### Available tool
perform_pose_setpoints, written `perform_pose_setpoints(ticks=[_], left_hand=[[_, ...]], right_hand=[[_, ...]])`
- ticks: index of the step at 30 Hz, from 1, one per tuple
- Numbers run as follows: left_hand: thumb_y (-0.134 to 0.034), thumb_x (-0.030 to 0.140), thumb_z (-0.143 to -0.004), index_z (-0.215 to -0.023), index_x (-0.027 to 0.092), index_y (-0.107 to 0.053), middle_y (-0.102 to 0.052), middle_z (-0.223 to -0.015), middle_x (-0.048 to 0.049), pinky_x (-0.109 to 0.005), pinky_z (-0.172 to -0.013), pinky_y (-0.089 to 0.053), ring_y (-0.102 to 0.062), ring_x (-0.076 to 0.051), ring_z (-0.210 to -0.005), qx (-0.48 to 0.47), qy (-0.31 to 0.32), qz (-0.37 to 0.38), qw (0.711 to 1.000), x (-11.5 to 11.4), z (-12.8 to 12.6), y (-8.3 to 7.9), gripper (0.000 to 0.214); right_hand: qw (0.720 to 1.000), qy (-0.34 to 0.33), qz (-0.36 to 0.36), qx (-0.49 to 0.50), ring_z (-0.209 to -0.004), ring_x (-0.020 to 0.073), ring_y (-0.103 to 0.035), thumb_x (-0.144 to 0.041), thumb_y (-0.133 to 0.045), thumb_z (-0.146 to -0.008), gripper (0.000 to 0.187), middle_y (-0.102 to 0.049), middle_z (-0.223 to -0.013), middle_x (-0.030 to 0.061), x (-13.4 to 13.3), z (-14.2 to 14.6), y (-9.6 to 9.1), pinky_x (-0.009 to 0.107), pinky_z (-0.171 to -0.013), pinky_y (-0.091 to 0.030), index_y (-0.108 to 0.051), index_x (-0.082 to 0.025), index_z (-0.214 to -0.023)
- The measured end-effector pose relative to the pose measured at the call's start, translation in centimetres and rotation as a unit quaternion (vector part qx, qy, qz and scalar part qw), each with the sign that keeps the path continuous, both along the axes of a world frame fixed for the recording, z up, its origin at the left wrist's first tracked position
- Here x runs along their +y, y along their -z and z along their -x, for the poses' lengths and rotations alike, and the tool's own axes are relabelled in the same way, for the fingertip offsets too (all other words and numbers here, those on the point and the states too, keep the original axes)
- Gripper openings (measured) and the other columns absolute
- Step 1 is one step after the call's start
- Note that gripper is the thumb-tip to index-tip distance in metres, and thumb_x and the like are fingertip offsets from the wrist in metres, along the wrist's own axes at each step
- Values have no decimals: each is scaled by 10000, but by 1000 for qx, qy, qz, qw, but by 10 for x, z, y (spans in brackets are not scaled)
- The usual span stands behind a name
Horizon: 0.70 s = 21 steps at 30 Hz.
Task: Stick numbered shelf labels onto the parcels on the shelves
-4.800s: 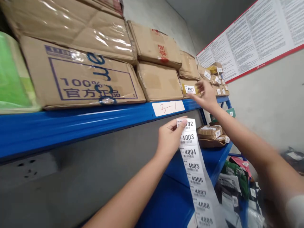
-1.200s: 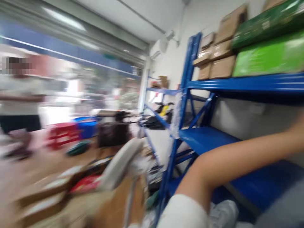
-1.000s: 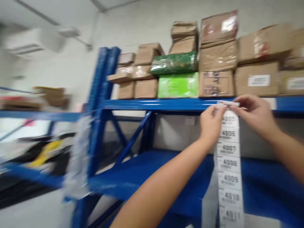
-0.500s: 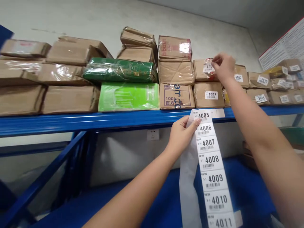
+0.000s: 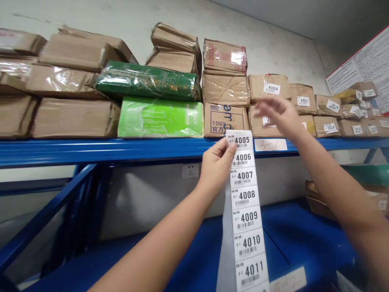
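My left hand [image 5: 217, 160] is closed on a long strip of white number labels [image 5: 245, 198], thumb over the front near the top label, 4005. Labels 4006 to 4011 hang below it, and pale backing paper shows behind. My right hand [image 5: 278, 115], blurred, is in the air in front of the lower parcel [image 5: 255, 121], fingers apart and nothing in them. It partly covers that parcel's label. Just above sits a brown parcel [image 5: 258, 85] with a 4004 label [image 5: 272, 89] on its front. Left of these is a box [image 5: 225, 117] with printed characters.
A blue shelf beam [image 5: 152, 150] runs across, carrying stacked brown parcels, a dark green parcel [image 5: 148, 81] and a bright green one [image 5: 161, 117]. A card marked 3-1 [image 5: 270, 144] is on the beam. Below lie a lower blue shelf [image 5: 288, 235] and a wall socket [image 5: 191, 170].
My right hand has let go of the 4004 label, now on the parcel, and come down with its fingers apart. My left hand and the label strip have shifted left in view.
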<state>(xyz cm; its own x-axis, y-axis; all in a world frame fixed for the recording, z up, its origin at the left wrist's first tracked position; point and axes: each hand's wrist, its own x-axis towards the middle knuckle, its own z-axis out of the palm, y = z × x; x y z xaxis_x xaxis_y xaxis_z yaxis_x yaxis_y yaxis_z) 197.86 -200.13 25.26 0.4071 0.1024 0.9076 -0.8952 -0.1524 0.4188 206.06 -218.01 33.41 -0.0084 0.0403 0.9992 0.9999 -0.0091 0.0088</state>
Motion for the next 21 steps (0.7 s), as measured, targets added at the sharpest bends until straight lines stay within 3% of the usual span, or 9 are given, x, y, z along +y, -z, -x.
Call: perform_pose_setpoints(ticks=[2, 5, 8, 12, 17, 21], left_hand=[[-755, 256, -691, -942, 240, -708, -720, -807, 1, -269, -679, -525, -633, -134, -681, 15, 61, 41, 997, -3, -3, -3, 255], [-736, 229, -709, -883, 223, -699, -695, -715, 14, -260, -635, -523, -613, -119, -604, 31, 57, 68, 996, -6, -9, -7, 179], [-750, 267, -716, -790, 197, -685, -678, -667, 8, -248, -590, -506, -602, -116, -577, 23, 9, 76, 997, -2, -12, -9, 121], [-812, 409, -666, -671, 175, -642, -660, -613, -1, -235, -527, -471, -585, -117, -541, 11, -45, 102, 994, 8, -8, -8, 290], [-852, 384, -606, -810, 179, -718, -724, -716, -19, -252, -613, -522, -645, -140, -629, -20, -23, 81, 996, 11, -1, -10, 319], [-858, 378, -591, -750, 167, -719, -739, -737, -55, -260, -543, -489, -636, -160, -599, 37, -57, 67, 995, 16, 5, -12, 298]], right_hand=[[995, -70, 77, 3, -813, 189, -655, -507, -804, -720, 370, -702, -920, 59, 16, 10, 31, 345, -717, -572, -702, -199, -898], [988, -130, 77, 41, -719, 171, -640, -501, -840, -651, 385, -708, -814, 39, 36, 10, 51, 349, -694, -564, -708, -190, -835], [980, -167, 71, 84, -718, 172, -645, -465, -852, -634, 369, -721, -813, 39, 51, 3, 48, 351, -706, -563, -701, -191, -828], [985, -152, 39, 78, -735, 171, -654, -385, -823, -698, 265, -728, -831, 32, 66, 6, 45, 329, -709, -552, -690, -200, -834], [993, -101, -53, 9, -799, 163, -657, -255, -693, -830, 45, -722, -875, 29, 76, 16, 45, 312, -758, -538, -699, -211, -828], [994, -82, -72, 2, -771, 163, -653, -189, -696, -812, 25, -717, -840, 27, 84, 11, 25, 318, -767, -539, -697, -198, -789]])
